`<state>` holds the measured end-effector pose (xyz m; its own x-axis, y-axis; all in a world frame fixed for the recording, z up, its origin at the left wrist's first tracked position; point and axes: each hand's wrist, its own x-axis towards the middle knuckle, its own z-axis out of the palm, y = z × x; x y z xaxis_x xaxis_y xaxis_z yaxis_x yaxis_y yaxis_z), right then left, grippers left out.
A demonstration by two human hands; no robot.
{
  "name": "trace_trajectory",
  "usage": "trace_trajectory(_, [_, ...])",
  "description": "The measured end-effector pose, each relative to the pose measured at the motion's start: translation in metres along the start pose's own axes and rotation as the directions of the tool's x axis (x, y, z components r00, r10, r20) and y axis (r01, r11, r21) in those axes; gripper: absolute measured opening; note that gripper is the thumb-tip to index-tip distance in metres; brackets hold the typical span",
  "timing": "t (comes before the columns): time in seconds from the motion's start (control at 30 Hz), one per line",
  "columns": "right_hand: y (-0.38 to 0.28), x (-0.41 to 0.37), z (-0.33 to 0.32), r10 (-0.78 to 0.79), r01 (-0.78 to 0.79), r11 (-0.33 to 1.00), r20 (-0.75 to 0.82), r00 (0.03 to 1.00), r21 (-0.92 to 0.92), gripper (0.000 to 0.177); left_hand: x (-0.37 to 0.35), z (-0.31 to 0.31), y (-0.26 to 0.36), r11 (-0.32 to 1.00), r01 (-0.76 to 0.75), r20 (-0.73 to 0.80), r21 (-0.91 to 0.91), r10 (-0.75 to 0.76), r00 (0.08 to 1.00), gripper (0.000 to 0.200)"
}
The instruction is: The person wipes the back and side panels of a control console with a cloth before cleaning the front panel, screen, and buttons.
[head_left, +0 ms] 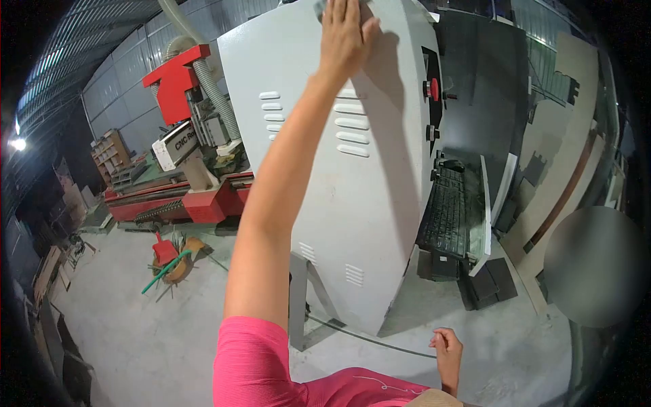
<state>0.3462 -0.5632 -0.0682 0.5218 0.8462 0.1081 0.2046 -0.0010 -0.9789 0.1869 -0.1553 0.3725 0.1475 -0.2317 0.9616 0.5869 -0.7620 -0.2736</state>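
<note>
My left arm reaches up across a tall light-grey metal control cabinet [352, 203] with vent slots. Near the cabinet's top edge, my left hand [344, 37] presses a grey cloth [319, 9] against the panel, fingers pointing up. Most of the cloth is hidden under the fingers and cut off by the frame's edge. Low at the right, my right hand [448, 351] hangs by my body with its fingers curled in, and nothing shows in it. It is apart from the cabinet.
On the cabinet's right side are a red knob [434, 88] and a tray with a black keyboard [446, 207]. A red CNC machine [203, 203] stands at the left. A red dustpan [163, 249] and green handle [166, 271] lie on the floor. A cable [366, 339] crosses below.
</note>
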Motion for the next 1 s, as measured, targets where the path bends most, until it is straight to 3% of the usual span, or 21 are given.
trace_trajectory(0.17, [0.005, 0.015, -0.013, 0.005, -0.004, 0.999, 0.016, 1.0, -0.036, 0.014, 0.019, -0.005, -0.017, 0.997, 0.057, 0.06, 0.044, -0.06, 0.996, 0.062])
trace_trajectory(0.23, [0.009, 0.02, -0.016, 0.007, -0.007, 1.0, 0.008, 1.0, -0.027, 0.014, -0.009, -0.011, -0.007, 0.999, -0.025, -0.012, -0.048, 0.024, 1.0, 0.06])
trace_trajectory(0.3, [0.017, 0.022, -0.016, 0.026, -0.026, 0.999, -0.007, 1.0, -0.025, 0.015, -0.045, -0.013, -0.005, 0.999, -0.027, 0.016, -0.034, 0.028, 0.999, 0.061])
trace_trajectory(0.47, [0.014, 0.021, -0.01, 0.019, -0.01, 0.988, 0.056, 0.998, -0.156, 0.015, -0.128, -0.036, 0.008, 1.0, 0.013, 0.216, -0.007, -0.011, 0.976, 0.068])
trace_trajectory(0.57, [0.008, 0.025, 0.002, 0.008, 0.001, 0.981, 0.049, 0.999, -0.194, 0.016, -0.147, -0.044, -0.002, 0.999, -0.033, 0.265, -0.037, 0.042, 0.963, 0.07])
trace_trajectory(0.7, [0.005, 0.031, 0.037, -0.095, 0.085, 0.963, -0.028, 0.995, -0.257, 0.014, -0.118, -0.048, -0.034, 0.981, -0.172, 0.278, -0.084, 0.189, 0.942, 0.069])
trace_trajectory(0.9, [-0.014, 0.03, 0.152, -0.001, -0.019, 0.983, -0.108, 0.994, -0.183, 0.016, -0.036, -0.036, -0.109, 0.948, -0.297, 0.046, -0.115, 0.304, 0.952, 0.07])
trace_trajectory(0.93, [-0.014, 0.029, 0.173, 0.028, -0.042, 0.988, -0.095, 0.995, -0.149, 0.016, -0.027, -0.039, -0.117, 0.967, -0.253, 0.149, 0.027, 0.246, 0.958, 0.065])
trace_trajectory(1.0, [-0.007, 0.029, 0.207, -0.007, 0.0, 0.982, -0.036, 0.999, -0.189, 0.016, -0.023, -0.039, -0.131, 0.968, -0.25, 0.133, -0.005, 0.249, 0.959, 0.067])
